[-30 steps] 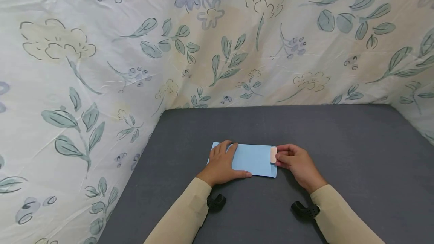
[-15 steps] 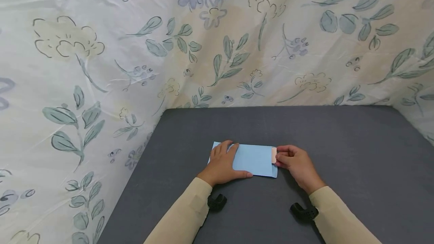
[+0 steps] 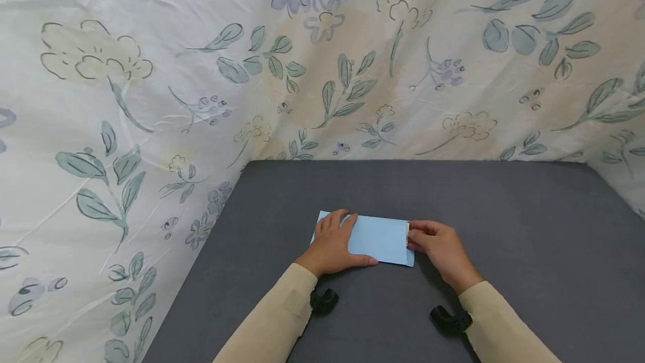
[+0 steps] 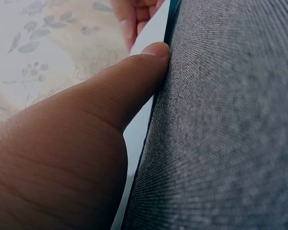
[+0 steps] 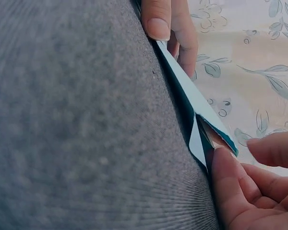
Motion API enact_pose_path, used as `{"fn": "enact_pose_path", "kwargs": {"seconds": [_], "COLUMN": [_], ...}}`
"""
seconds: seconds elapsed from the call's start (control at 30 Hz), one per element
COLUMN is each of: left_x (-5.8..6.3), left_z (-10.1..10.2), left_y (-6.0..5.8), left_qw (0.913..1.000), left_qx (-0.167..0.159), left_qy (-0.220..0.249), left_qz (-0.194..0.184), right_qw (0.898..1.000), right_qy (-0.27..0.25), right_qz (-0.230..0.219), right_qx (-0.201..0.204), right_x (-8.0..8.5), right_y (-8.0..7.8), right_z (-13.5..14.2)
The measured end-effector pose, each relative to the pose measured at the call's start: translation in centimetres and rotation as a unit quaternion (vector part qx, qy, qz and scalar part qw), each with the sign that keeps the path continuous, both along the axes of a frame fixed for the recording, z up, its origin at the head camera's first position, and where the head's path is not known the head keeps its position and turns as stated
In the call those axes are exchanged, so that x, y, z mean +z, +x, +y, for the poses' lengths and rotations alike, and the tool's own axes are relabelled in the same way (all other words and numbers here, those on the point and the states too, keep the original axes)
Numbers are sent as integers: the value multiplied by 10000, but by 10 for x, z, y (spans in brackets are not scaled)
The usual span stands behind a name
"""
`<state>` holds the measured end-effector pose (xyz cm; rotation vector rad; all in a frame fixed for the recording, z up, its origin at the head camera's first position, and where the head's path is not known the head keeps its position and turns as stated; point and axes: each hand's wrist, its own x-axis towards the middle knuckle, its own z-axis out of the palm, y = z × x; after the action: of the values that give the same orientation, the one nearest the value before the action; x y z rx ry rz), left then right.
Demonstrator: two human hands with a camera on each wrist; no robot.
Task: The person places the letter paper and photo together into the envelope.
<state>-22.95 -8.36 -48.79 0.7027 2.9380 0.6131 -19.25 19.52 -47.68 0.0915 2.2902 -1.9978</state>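
Note:
A light blue envelope point(image 3: 380, 238) lies on the dark grey table, its open end to the right. My left hand point(image 3: 332, 245) rests spread over its left part, thumb along the near edge. At the open end, my right hand point(image 3: 443, 248) pinches a pale peach card point(image 3: 407, 233). Only a thin strip of that card shows in the head view; the rest is inside the envelope. In the right wrist view the mouth of the envelope point(image 5: 201, 105) gapes, with the card point(image 5: 220, 140) between its layers and the right fingertips at the opening.
The dark grey table top point(image 3: 393, 186) stretches around the envelope on all sides. A floral cloth point(image 3: 302, 71) hangs behind the table and along its left side. Black curved pieces point(image 3: 325, 301) sit at both wrists.
The peach card has slid left, deeper into the envelope, so less of it shows. My right fingers have moved in with it to the envelope's edge. The left hand has stayed in place.

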Motion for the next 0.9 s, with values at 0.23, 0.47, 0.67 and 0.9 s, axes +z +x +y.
{"fn": "enact_pose_path", "kwargs": {"seconds": [0.23, 0.47, 0.67, 0.9], "left_x": [-2, -3, -5, -7], "left_z": [1, 2, 1, 1], "left_y": [-1, -2, -2, 0], "left_qw": [10000, 10000, 9993, 9993], "left_qx": [-10, -57, -299, -308], "left_qy": [-16, -2, -168, -70], "left_qz": [-22, 13, 171, 179], "right_qw": [9999, 9998, 9983, 9929], "right_qy": [-67, -129, 22, 604], "right_qz": [-52, 115, 487, 721], "right_qx": [80, 64, -325, -731], "right_x": [3, 2, 1, -3], "right_y": [2, 1, 2, 5], "right_z": [0, 3, 13, 26]}}
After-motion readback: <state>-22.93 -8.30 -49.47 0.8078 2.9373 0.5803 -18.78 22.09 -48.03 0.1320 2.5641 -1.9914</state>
